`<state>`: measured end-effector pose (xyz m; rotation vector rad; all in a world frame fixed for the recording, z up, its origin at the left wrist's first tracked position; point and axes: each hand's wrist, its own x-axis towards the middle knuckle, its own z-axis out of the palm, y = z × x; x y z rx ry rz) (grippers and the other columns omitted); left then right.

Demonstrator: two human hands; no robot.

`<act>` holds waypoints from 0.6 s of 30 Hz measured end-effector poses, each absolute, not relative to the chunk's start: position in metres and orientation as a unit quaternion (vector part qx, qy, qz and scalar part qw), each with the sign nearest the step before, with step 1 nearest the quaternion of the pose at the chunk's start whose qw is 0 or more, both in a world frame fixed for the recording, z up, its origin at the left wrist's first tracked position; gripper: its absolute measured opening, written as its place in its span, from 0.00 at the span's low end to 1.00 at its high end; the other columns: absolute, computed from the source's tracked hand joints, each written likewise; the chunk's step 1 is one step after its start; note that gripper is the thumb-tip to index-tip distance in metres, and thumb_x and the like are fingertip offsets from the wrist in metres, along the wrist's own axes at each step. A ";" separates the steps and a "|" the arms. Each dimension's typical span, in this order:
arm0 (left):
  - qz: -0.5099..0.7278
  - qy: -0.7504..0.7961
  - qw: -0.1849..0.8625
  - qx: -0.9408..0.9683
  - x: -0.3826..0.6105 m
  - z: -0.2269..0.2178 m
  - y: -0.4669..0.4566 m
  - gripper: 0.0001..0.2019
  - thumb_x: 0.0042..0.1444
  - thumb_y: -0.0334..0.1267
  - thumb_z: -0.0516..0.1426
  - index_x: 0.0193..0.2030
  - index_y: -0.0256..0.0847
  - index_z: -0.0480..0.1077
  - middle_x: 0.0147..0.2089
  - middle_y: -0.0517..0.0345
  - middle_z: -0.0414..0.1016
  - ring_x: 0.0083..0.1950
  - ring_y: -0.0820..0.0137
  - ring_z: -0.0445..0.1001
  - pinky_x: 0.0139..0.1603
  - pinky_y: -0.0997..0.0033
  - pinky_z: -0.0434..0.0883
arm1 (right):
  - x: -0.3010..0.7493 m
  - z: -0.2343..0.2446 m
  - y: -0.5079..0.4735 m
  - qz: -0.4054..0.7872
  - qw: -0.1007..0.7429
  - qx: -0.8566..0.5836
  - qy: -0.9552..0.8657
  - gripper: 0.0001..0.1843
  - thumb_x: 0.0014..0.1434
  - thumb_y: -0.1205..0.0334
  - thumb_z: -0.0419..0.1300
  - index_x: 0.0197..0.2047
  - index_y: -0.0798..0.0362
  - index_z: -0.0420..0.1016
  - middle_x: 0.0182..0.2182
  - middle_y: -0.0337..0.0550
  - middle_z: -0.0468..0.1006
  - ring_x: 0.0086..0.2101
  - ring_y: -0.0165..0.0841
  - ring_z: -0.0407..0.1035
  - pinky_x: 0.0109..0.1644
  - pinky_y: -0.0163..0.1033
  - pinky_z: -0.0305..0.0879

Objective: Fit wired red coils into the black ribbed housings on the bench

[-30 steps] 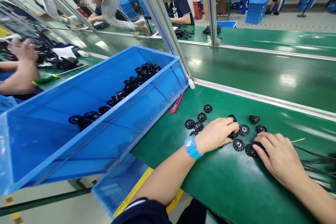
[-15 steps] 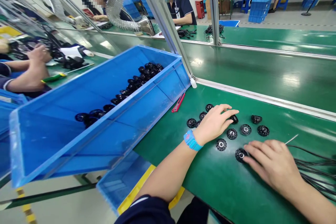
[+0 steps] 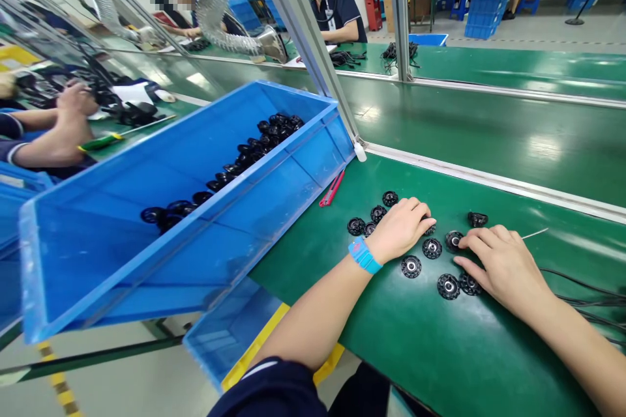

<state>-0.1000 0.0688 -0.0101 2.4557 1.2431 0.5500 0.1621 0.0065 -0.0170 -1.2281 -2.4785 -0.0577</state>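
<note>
My left hand (image 3: 403, 228) reaches over the green bench with its fingers curled down at a black round part (image 3: 431, 230), mostly hidden under the thumb. My right hand (image 3: 506, 264) touches the edge of a black wheel (image 3: 452, 241) with its fingertips. Its thumb hangs near another wheel (image 3: 469, 284), beside a further one (image 3: 448, 287). From behind the right hand sticks out a thin pale rod (image 3: 535, 233); its held end is hidden. Two more wheels with pale centres, the upper wheel (image 3: 432, 248) and the lower wheel (image 3: 411, 266), lie between the hands.
Several black wheels (image 3: 356, 227) lie left of my left hand. A domed black part (image 3: 477, 219) sits behind my right hand. A big blue crate (image 3: 293, 172) with black parts stands left, by a red cutter (image 3: 332, 189). Black cables (image 3: 587, 303) lie right. Co-workers sit beyond.
My right hand has moved up and away from the near wheel to a farther one, the rod moving with it. My left hand's spread fingers have drawn in and down.
</note>
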 end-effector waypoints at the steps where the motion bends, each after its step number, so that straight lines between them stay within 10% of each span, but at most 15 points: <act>1: 0.199 0.444 0.161 0.859 -0.100 -0.010 0.069 0.14 0.77 0.46 0.51 0.51 0.41 0.73 0.51 0.47 0.77 0.52 0.57 0.77 0.59 0.50 0.74 | 0.162 -0.017 0.007 -0.012 0.185 -0.437 -0.880 0.11 0.73 0.51 0.61 0.46 0.49 0.77 0.47 0.44 0.81 0.43 0.39 0.68 0.45 0.45 0.58; 13: 0.230 0.310 0.264 0.884 -0.088 0.005 0.050 0.24 0.66 0.59 0.63 0.57 0.44 0.74 0.55 0.50 0.82 0.61 0.56 0.77 0.66 0.55 0.66 | 0.151 -0.017 0.006 -0.014 0.182 -0.472 -0.862 0.21 0.79 0.56 0.47 0.38 0.51 0.76 0.25 0.43 0.73 0.34 0.38 0.63 0.40 0.44 0.51; 18: 0.201 0.308 0.275 0.888 -0.084 0.001 0.047 0.15 0.70 0.51 0.62 0.56 0.46 0.76 0.55 0.54 0.84 0.60 0.59 0.77 0.67 0.57 0.64 | 0.185 -0.001 0.019 -0.048 0.182 -0.526 -0.830 0.23 0.79 0.52 0.47 0.41 0.51 0.80 0.33 0.47 0.80 0.35 0.40 0.64 0.41 0.46 0.50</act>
